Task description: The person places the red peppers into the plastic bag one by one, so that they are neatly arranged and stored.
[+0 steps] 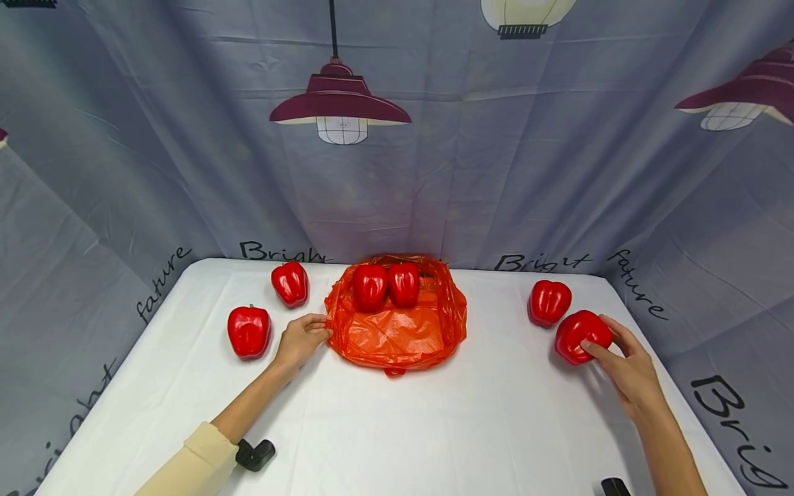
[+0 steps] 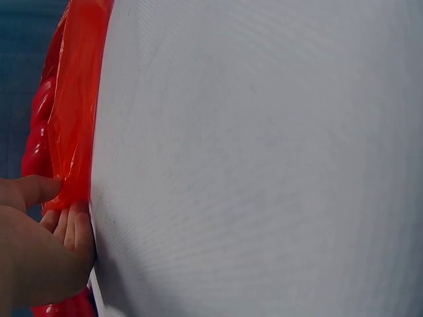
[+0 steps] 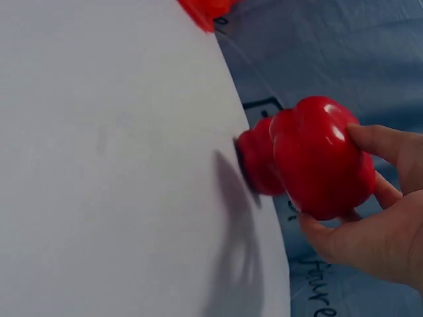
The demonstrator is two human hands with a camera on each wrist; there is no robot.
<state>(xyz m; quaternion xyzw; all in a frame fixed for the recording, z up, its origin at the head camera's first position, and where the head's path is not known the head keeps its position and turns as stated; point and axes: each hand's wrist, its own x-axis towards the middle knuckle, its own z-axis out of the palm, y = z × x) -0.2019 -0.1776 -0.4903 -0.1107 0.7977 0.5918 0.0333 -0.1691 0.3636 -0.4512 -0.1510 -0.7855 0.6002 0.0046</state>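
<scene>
An orange-red plastic bag lies spread with its mouth facing up, two red bell peppers side by side at its back. At its left edge my left hand pinches the rim; in the left wrist view the thumb is on one side of the film and the fingers on the other. My right hand grips a red bell pepper between thumb and fingers. That pepper is held above the table, its shadow falling apart from it. Just behind it sits another red bell pepper.
Two more red bell peppers stand left of the bag, one farther back. All this is on a white-covered table. A grey-blue curtain printed with lamps and lettering hangs close behind the table and along its sides.
</scene>
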